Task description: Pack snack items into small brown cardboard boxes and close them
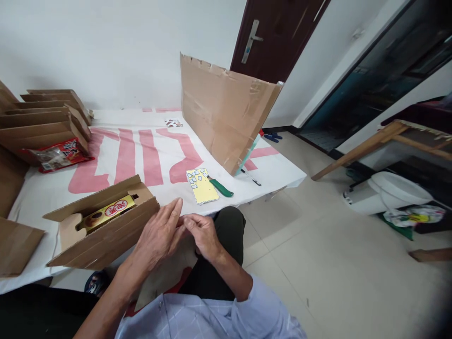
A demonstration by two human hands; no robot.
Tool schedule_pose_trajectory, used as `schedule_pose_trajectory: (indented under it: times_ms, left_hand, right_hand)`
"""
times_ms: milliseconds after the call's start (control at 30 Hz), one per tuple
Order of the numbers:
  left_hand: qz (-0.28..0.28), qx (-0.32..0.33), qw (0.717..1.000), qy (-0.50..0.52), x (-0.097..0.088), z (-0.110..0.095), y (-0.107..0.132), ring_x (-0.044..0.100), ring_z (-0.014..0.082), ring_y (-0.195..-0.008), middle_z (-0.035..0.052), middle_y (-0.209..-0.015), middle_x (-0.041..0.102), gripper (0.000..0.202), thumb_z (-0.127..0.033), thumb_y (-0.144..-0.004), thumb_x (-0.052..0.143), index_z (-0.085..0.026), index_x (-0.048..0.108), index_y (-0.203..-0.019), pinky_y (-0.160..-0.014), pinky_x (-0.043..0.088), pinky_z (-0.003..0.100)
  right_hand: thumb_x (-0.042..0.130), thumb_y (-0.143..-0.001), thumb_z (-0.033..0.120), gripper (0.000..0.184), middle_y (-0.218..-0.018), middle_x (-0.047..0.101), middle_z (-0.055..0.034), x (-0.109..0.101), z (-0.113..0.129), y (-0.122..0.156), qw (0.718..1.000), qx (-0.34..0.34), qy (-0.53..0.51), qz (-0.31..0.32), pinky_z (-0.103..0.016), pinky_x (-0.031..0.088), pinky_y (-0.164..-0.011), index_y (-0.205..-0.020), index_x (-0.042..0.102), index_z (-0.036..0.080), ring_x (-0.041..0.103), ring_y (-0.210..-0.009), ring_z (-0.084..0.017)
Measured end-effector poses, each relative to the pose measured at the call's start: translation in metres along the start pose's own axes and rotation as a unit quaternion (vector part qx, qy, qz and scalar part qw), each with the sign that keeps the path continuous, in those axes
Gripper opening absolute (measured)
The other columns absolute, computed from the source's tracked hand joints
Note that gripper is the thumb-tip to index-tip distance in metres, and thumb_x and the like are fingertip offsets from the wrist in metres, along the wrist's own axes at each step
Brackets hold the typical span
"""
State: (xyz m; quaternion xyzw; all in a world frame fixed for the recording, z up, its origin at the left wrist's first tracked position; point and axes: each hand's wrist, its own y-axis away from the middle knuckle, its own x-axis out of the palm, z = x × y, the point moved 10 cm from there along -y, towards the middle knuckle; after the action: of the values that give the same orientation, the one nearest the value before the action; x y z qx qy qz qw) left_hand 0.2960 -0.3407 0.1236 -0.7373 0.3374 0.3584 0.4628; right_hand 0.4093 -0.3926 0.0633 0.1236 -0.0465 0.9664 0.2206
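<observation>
My left hand [160, 229] is beside the near end of an open cardboard box [116, 235], its fingers stretched out. Close against its fingertips, my right hand [204, 234] has thumb and forefinger pinched together; whatever lies between them, if anything, is too small to make out. Inside the box sits a yellow printed carton [109, 213]. Just beyond my hands, a yellow sheet [205, 193] bearing several small whitish stickers lies at the table edge. A green-handled knife [222, 187] rests across its right side.
A large cardboard panel [226, 108] stands upright on the table [155, 194]. Several folded cardboard boxes [38, 122] are at the left, with a red snack packet [61, 154] against them. A black pen [251, 177] lies near the right edge. A white bucket [381, 190] stands on the floor.
</observation>
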Motion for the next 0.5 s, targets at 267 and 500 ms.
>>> schedule_pose_trajectory:
  times_ms: [267, 500]
  left_hand:
    - [0.050, -0.019, 0.983, 0.174, 0.006, -0.004, 0.038, 0.071, 0.0271, -0.138, 0.0116, -0.161, 0.064, 0.049, -0.035, -0.109, 0.063, -0.032, 0.061, -0.158, -0.112, 0.064, 0.040]
    - [0.073, -0.072, 0.972, 0.211, 0.031, 0.006, 0.058, 0.071, 0.0301, -0.140, 0.0115, -0.157, 0.068, 0.043, -0.034, -0.106, 0.065, -0.030, 0.070, -0.149, -0.116, 0.062, 0.047]
  right_hand:
    - [0.054, -0.106, 0.023, 0.029, -0.121, 0.081, -0.0153, -0.180, 0.055, -0.162, 0.773, -0.038, 0.615, -0.151, -0.035, 0.050, -0.105, -0.105, 0.082, 0.015, 0.070, -0.113, -0.025]
    - [0.057, -0.104, 0.017, 0.024, -0.127, 0.075, -0.0210, -0.222, 0.013, -0.210, 0.721, 0.052, 0.676, -0.144, -0.034, 0.045, -0.102, -0.103, 0.080, 0.010, 0.064, -0.114, -0.028]
